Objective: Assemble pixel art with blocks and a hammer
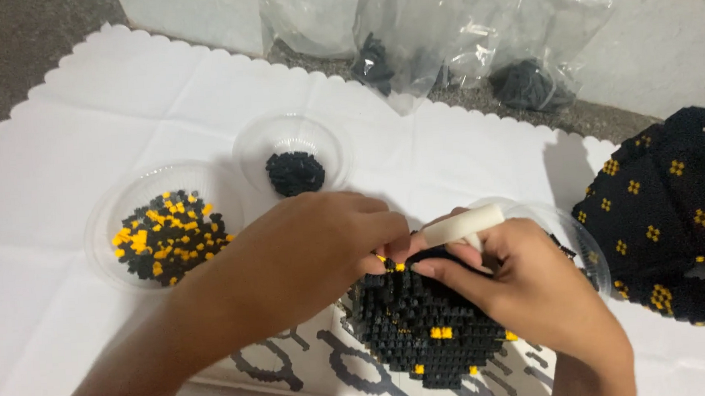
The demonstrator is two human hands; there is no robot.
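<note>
My left hand (307, 252) rests on the top edge of a black block model (423, 323) with yellow studs, its fingertips pinched at the rim; whether a small piece is between them is hidden. My right hand (526, 281) grips a white stick-like tool (462, 224) and lies over the model's upper right side. The model sits on a printed sheet (329, 364) with dark loop shapes.
A clear bowl of black and yellow small blocks (169, 232) stands at left, a clear bowl of black blocks (295, 170) behind it. Another clear bowl (575, 234) is behind my right hand. A black built piece with yellow flowers (667, 214) lies right. Plastic bags (457, 40) lie at the back on the white cloth (69, 156).
</note>
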